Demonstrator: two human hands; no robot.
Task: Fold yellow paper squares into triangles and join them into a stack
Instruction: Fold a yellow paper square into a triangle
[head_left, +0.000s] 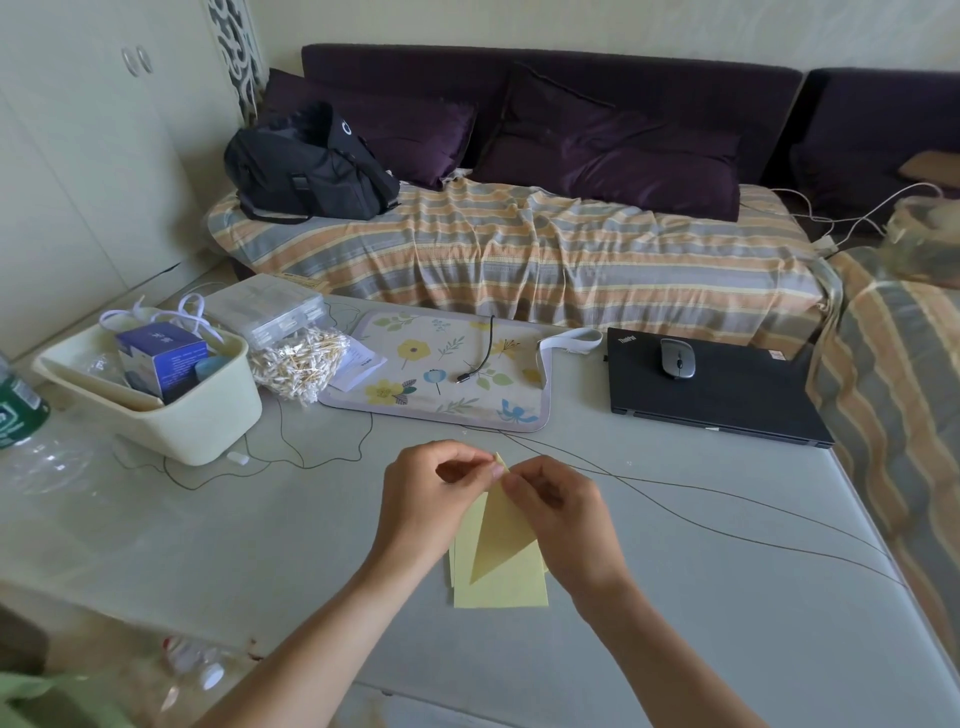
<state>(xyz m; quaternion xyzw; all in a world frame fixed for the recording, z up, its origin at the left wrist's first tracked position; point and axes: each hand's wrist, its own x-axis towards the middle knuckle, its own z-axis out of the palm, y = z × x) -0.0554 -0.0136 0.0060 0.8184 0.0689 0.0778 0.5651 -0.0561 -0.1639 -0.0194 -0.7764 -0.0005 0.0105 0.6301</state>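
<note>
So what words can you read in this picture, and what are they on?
"ThinkPad": on the closed black laptop, near its back left corner.
Blue box in the cream bin: white characters, too blurred to read.
Green bottle label: white print, unreadable.
Paper slip beside the cotton swabs: print too small.
Black bag: a white mark, unclear.

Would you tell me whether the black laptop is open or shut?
Shut: the black laptop lies flat, a grey mouse on its lid.

Left hand (431, 499) and right hand (558, 514) pinch top corner of folded yellow triangle (501, 535). Yellow squares (511, 590) lie beneath on table (727, 597). Laptop (727, 400) at 2 o'clock.
</note>
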